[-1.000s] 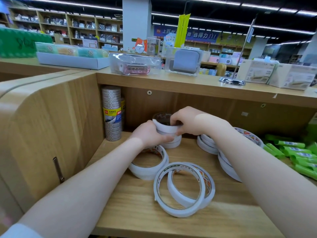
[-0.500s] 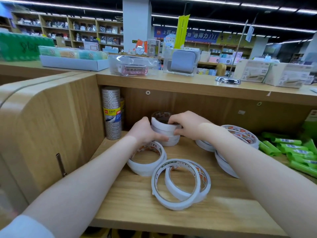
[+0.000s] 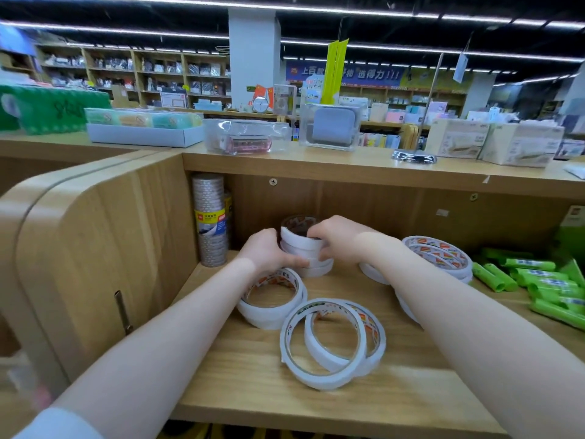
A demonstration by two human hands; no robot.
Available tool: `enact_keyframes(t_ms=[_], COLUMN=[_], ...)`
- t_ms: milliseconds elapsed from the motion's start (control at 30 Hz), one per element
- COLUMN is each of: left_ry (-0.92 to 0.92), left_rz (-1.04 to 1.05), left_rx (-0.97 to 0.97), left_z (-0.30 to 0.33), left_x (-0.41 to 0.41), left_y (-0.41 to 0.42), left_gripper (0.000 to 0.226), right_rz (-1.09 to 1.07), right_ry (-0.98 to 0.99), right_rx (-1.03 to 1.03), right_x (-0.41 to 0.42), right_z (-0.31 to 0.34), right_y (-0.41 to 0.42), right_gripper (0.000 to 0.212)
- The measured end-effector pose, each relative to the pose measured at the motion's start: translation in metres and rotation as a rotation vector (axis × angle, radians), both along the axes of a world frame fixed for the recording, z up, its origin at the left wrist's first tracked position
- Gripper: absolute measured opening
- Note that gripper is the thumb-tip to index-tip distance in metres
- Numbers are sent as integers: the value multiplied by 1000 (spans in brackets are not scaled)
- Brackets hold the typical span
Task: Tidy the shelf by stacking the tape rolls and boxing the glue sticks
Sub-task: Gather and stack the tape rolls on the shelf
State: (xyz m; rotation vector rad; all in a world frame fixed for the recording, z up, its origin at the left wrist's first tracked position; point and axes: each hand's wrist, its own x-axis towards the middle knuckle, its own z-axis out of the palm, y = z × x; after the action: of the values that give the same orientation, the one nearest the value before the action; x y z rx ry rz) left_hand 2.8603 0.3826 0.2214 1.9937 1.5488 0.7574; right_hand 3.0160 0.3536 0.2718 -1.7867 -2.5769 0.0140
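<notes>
Both hands [image 3: 269,251] around smooth white tape-roll stack [image 3: 304,248]

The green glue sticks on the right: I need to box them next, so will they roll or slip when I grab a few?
The green glue sticks look like smooth round tubes lying loose on their sides, so they will probably roll if nudged. Their shiny wrapping suggests a slippery grip. They look stiff and light, so a handful should lift easily.
</notes>
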Motion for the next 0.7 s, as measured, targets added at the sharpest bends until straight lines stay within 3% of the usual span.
enact_keyframes(t_ms=[200,267,367,433,500,533,600,700], left_ry=[54,149,189,148,85,58,26,-5], left_rz=[-8,-5,69,116,143,140,111,75], left_rx=[-46,-75,-13,119,268,329,398,385], left_z=[9,18,24,21,14,10,3,-6], left_x=[-1,-5,-20,-37,-55,-63,-75,-84], left_y=[-3,-8,-25,-49,-73,-86,-107,-129], left_gripper=[50,55,76,70,57,51,46,51], right_rz=[2,-28,-5,226,387,395,381,358], right_ry=[-118,-148,-245,-52,146,151,-4,-228], right_rx=[-53,-58,150,303,113,-30,-158,-97], right_x=[-8,-11,-7,-12,-26,-36,-55,-74], right_z=[11,13,14,15,19,18,8,-12], right_y=[8,3,-14,-32,-51,-60,-68,-69], right_gripper=[19,6,53,39,19,19,28,25])
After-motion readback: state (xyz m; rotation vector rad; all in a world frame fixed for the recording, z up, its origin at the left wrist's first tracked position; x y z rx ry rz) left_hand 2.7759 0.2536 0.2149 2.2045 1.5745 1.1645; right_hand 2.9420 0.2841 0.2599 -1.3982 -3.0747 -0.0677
